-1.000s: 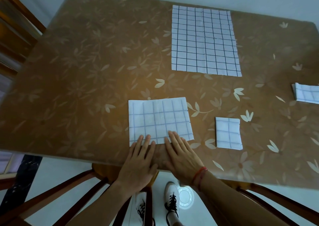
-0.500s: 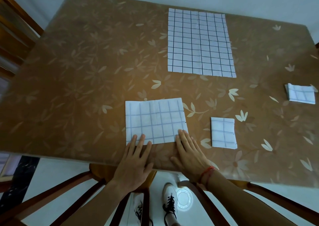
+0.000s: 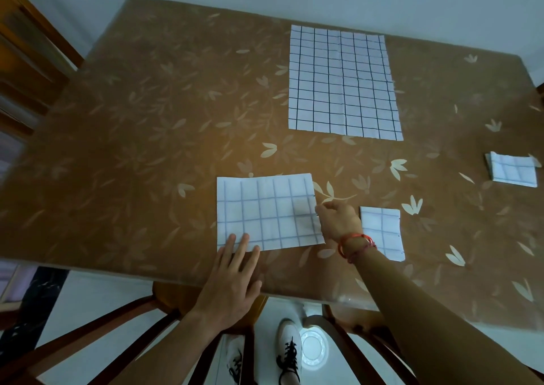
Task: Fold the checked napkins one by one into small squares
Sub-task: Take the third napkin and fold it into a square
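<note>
Our left hand (image 3: 232, 281) lay flat, its grip apart and fingers straight, pressing the lower left corner of the half-folded napkin (image 3: 266, 212) to the brown flowered surface (image 3: 147, 149) just below the centre of the frame. Our right hand (image 3: 338, 220), a red cord (image 3: 354, 245) at the wrist, had its grip curled together on the middle of that napkin's right edge. An unfolded napkin (image 3: 343, 81) lay spread in the upper centre, well apart. One finished small square (image 3: 382, 231) sat just right of the right hand, and another folded napkin (image 3: 512, 173) lay at the far right edge of the frame. We judged the cloth light, thin and limp, able to keep a crease but liable to slide on the glossy surface, so one hand needed to pin it. The best hold looked to be both layers at the right edge, lifted low and carried across to the left edge.
</note>
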Demonstrator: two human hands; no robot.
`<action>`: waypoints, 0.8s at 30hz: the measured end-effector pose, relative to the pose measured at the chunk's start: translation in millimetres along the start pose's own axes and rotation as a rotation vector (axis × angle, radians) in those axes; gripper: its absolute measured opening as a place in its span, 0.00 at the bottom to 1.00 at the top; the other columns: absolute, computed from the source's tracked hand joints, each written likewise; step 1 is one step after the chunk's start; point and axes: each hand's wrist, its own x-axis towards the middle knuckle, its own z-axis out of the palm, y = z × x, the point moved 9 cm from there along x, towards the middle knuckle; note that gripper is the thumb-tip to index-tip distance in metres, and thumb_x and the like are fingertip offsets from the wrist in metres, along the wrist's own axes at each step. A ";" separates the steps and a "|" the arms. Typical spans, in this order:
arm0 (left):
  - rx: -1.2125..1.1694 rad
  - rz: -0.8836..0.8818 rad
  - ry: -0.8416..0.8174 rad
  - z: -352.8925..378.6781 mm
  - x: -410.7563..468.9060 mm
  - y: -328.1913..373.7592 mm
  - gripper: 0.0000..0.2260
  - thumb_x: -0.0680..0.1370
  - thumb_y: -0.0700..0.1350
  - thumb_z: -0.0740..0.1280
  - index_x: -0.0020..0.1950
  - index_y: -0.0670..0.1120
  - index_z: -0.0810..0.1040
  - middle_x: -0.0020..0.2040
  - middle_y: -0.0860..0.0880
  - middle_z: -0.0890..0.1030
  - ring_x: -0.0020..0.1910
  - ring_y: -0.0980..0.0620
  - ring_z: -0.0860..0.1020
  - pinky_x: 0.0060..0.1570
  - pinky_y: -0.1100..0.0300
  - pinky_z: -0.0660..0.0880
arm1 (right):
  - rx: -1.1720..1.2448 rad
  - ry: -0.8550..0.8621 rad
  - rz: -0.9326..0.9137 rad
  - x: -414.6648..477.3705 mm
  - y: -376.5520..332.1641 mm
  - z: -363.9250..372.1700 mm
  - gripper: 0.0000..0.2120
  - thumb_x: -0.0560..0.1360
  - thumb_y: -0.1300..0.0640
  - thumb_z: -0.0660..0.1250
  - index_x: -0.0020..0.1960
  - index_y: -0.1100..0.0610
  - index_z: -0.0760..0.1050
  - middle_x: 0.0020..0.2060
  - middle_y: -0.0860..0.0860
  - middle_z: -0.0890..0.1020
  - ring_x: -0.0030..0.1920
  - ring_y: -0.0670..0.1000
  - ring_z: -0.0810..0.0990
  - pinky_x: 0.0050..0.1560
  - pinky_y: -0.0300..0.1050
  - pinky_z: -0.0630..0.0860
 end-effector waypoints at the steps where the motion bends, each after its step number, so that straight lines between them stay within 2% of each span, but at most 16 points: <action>1: -0.006 -0.001 -0.002 0.6 0.2 -0.2 0.28 0.80 0.58 0.54 0.78 0.49 0.57 0.79 0.44 0.49 0.78 0.41 0.44 0.72 0.43 0.51 | 0.014 0.004 0.008 1.7 -0.7 -0.9 0.11 0.70 0.49 0.61 0.40 0.53 0.80 0.36 0.54 0.82 0.42 0.58 0.82 0.45 0.48 0.80; 3: -0.019 -0.006 -0.004 2.1 0.4 -1.0 0.28 0.80 0.58 0.54 0.78 0.49 0.55 0.80 0.45 0.48 0.78 0.42 0.43 0.72 0.43 0.50 | 0.069 0.006 0.040 5.5 2.3 -1.4 0.12 0.69 0.49 0.60 0.40 0.53 0.80 0.35 0.53 0.81 0.35 0.56 0.83 0.39 0.47 0.82; 5: -0.023 -0.010 -0.002 2.6 0.6 -1.5 0.28 0.80 0.58 0.54 0.78 0.49 0.55 0.80 0.45 0.47 0.78 0.42 0.42 0.72 0.43 0.49 | 0.118 -0.004 0.078 7.9 6.3 -1.1 0.13 0.69 0.49 0.61 0.44 0.55 0.80 0.37 0.54 0.82 0.31 0.54 0.82 0.31 0.41 0.78; 9: -0.033 -0.010 -0.010 3.8 0.1 -1.8 0.28 0.80 0.58 0.53 0.79 0.50 0.53 0.80 0.46 0.46 0.78 0.43 0.40 0.73 0.44 0.47 | 0.148 0.026 0.098 11.3 8.5 -1.6 0.12 0.68 0.49 0.61 0.36 0.55 0.79 0.32 0.54 0.82 0.32 0.54 0.80 0.37 0.46 0.80; 12: -0.047 -0.005 -0.015 1.8 -0.1 -1.6 0.28 0.81 0.58 0.51 0.79 0.51 0.50 0.80 0.47 0.43 0.77 0.44 0.37 0.74 0.44 0.45 | 0.202 -0.016 0.126 12.2 9.6 6.5 0.11 0.70 0.50 0.61 0.35 0.55 0.75 0.28 0.53 0.78 0.28 0.53 0.75 0.31 0.42 0.73; 14: -0.060 -0.005 -0.027 2.4 0.1 -1.7 0.28 0.81 0.58 0.50 0.79 0.51 0.48 0.79 0.48 0.40 0.76 0.45 0.34 0.74 0.44 0.44 | 0.211 -0.025 0.150 14.6 9.7 8.2 0.11 0.72 0.49 0.63 0.38 0.56 0.75 0.30 0.52 0.77 0.30 0.53 0.75 0.30 0.41 0.71; 17: -0.064 -0.007 -0.023 2.4 0.3 -2.7 0.28 0.81 0.57 0.51 0.79 0.51 0.50 0.80 0.47 0.42 0.77 0.45 0.36 0.74 0.43 0.46 | 0.187 -0.019 0.146 20.4 8.6 10.3 0.17 0.75 0.47 0.63 0.54 0.60 0.77 0.38 0.52 0.78 0.39 0.53 0.76 0.36 0.42 0.71; 20: -0.065 0.000 -0.023 2.6 0.3 -2.8 0.28 0.81 0.57 0.51 0.79 0.51 0.51 0.80 0.47 0.42 0.77 0.45 0.36 0.74 0.44 0.45 | 0.225 -0.031 0.122 23.7 4.3 15.9 0.19 0.74 0.49 0.65 0.60 0.58 0.77 0.52 0.54 0.80 0.48 0.54 0.76 0.53 0.50 0.76; 22: -0.070 0.007 -0.025 1.9 0.0 -2.5 0.27 0.81 0.56 0.50 0.79 0.51 0.49 0.79 0.48 0.40 0.76 0.46 0.34 0.74 0.46 0.42 | 0.191 -0.035 0.080 23.6 -2.1 16.2 0.18 0.74 0.50 0.67 0.61 0.57 0.78 0.52 0.53 0.79 0.49 0.54 0.75 0.56 0.50 0.74; 24: -0.082 0.007 -0.020 0.3 -0.1 -2.9 0.27 0.81 0.56 0.50 0.79 0.51 0.49 0.79 0.48 0.39 0.76 0.46 0.33 0.73 0.47 0.41 | 0.097 -0.023 0.033 26.2 -8.0 13.0 0.18 0.74 0.49 0.67 0.60 0.57 0.79 0.47 0.52 0.78 0.48 0.53 0.75 0.51 0.46 0.72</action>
